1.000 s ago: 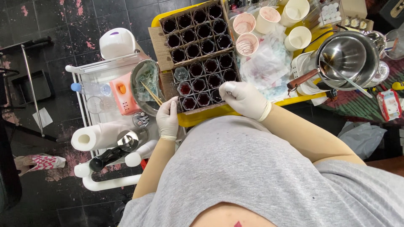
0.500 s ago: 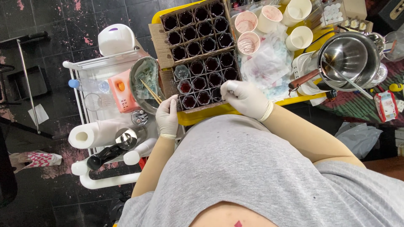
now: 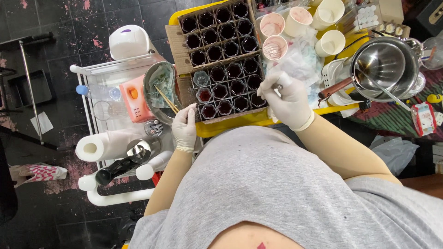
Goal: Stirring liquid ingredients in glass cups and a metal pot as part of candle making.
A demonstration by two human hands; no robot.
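- Dark tiled floor (image 3: 55,18) lies below, with a yellow table (image 3: 230,127) carrying the work, seen from overhead.
- On it sits a cardboard divider box (image 3: 221,60), its cells packed with small glasses of dark red liquid.
- Left hand (image 3: 185,127), in a white glove, rests at the box's near-left corner, fingers curled loosely against the cardboard edge; no firm grasp shows.
- Right hand (image 3: 288,99), also gloved, hovers at the box's near-right corner, fingers pinched shut on a small thin tool (image 3: 278,86); what kind of tool cannot be told.
- Just left of the box a metal bowl (image 3: 159,90) holds wooden sticks (image 3: 167,100).
- To the right, a steel pot (image 3: 385,67) with a wooden handle stands, and paper cups (image 3: 295,23) cluster beyond the box.
- On the white cart (image 3: 113,69) to the left lies a paper towel roll (image 3: 99,146).
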